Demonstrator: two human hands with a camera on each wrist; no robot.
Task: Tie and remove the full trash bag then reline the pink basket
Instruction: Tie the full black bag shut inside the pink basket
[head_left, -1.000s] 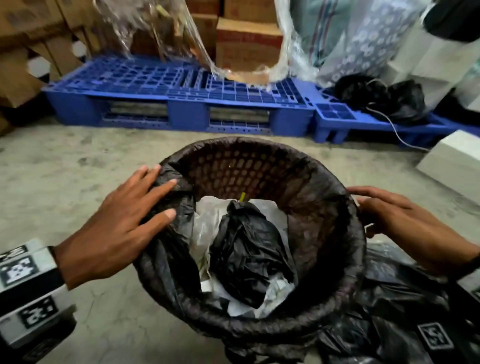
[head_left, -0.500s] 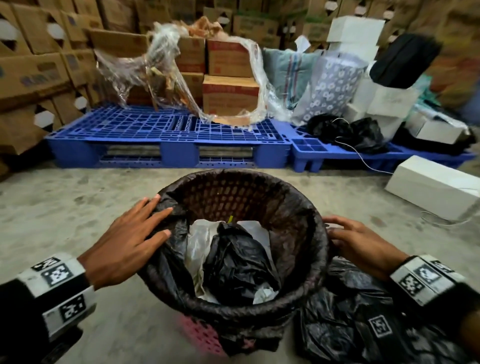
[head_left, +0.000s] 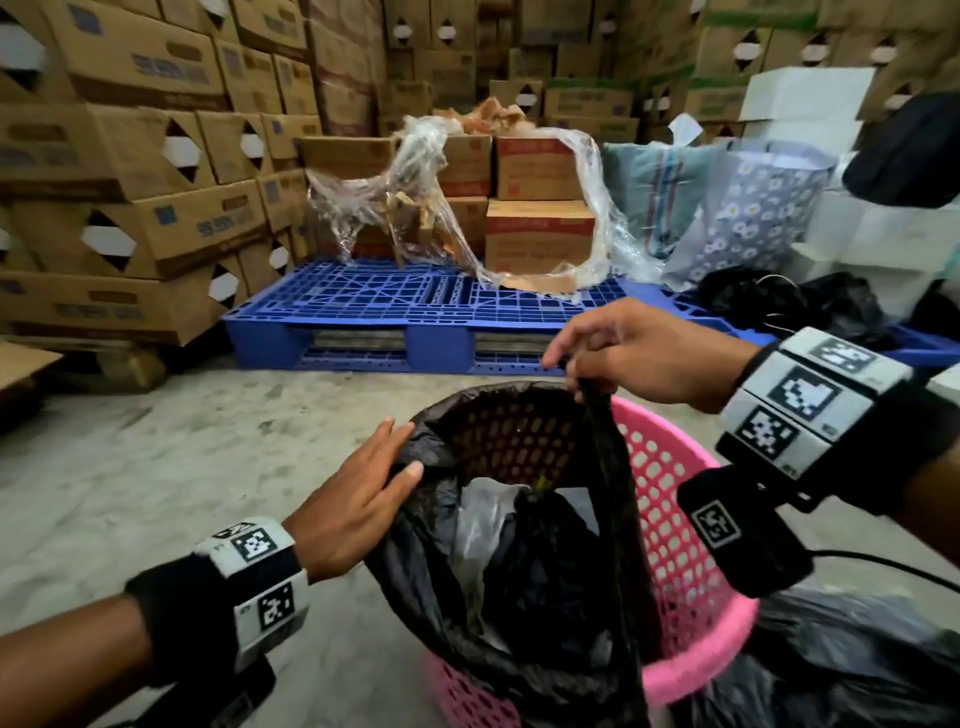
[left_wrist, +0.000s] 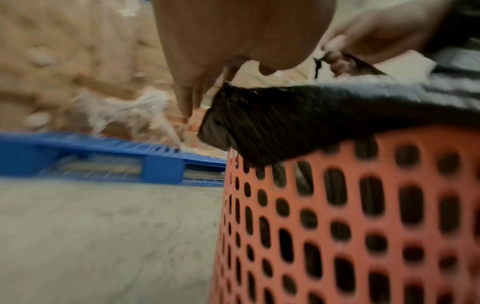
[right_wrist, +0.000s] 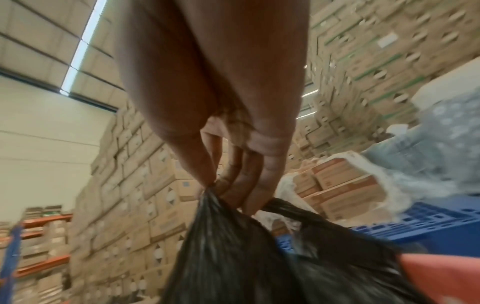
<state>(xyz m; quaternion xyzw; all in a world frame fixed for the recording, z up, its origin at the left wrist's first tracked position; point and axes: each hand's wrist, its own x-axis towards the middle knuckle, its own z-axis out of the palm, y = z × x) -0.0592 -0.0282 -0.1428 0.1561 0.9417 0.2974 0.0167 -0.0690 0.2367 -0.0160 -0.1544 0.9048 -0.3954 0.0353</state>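
Observation:
A pink perforated basket (head_left: 670, 499) stands on the concrete floor, lined with a black trash bag (head_left: 613, 525) that holds crumpled black and clear plastic (head_left: 498, 525). My right hand (head_left: 582, 364) pinches the bag's right edge and holds it lifted off the rim, so the pink rim shows on that side. The right wrist view shows my fingertips (right_wrist: 239, 187) gathered on the black film (right_wrist: 233, 246). My left hand (head_left: 363, 493) lies flat, fingers straight, on the bag's left edge over the rim. In the left wrist view the black film (left_wrist: 285, 123) drapes over the basket wall (left_wrist: 363, 226).
More black bags (head_left: 831, 665) lie on the floor at the basket's right. Behind it lie blue pallets (head_left: 395, 306) carrying cartons and clear wrap (head_left: 441, 208). Stacked cardboard boxes (head_left: 130, 208) wall the left and back. White boxes (head_left: 831, 130) and cloth bags stand at the right.
My right hand has taken the bag's right edge and pulled it up off the rim, baring the pink basket. The head view has tilted upward. My left hand stays on the left edge.

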